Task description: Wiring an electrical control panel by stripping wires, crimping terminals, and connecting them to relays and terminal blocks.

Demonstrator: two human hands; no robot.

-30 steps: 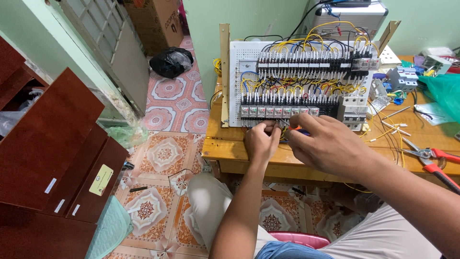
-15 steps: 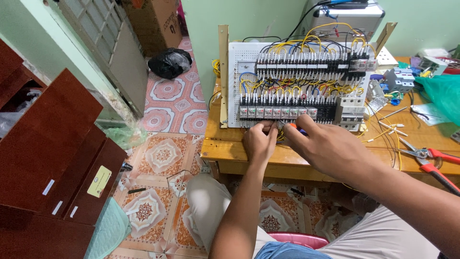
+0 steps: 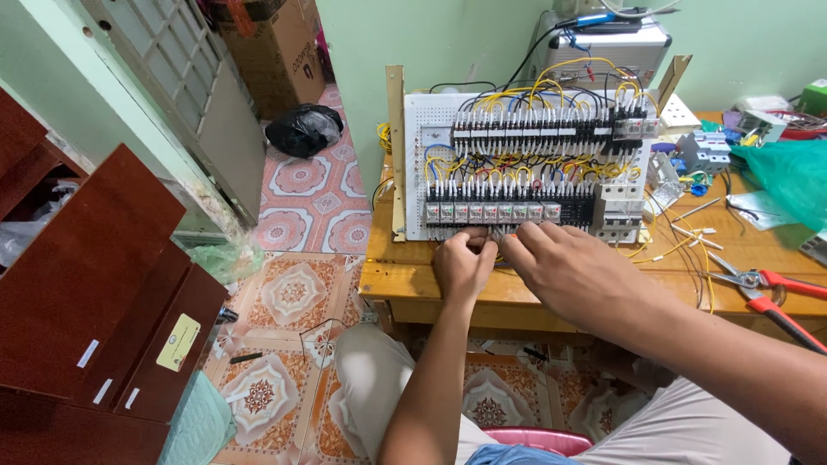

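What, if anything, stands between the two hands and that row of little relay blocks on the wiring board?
Nothing visible does. The left hand and right hand are both already at the lower edge of the relay row on the white wiring board, fingertips against it, though they hide the exact contact.

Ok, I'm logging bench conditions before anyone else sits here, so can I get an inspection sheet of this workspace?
Surface: wooden table, front edge bare.
Job's things: white wiring panel standing upright, rows of relays and terminal blocks.
Clutter: red-handled pliers, green plastic bag, loose wire offcuts.
Hands: left hand and right hand both at the panel's lower edge; fingertips hidden, any hold unclear.
Cables: yellow and black wires looped across the panel.
Surroundings: patterned tile floor, dark red cabinet, black bag, cardboard box.
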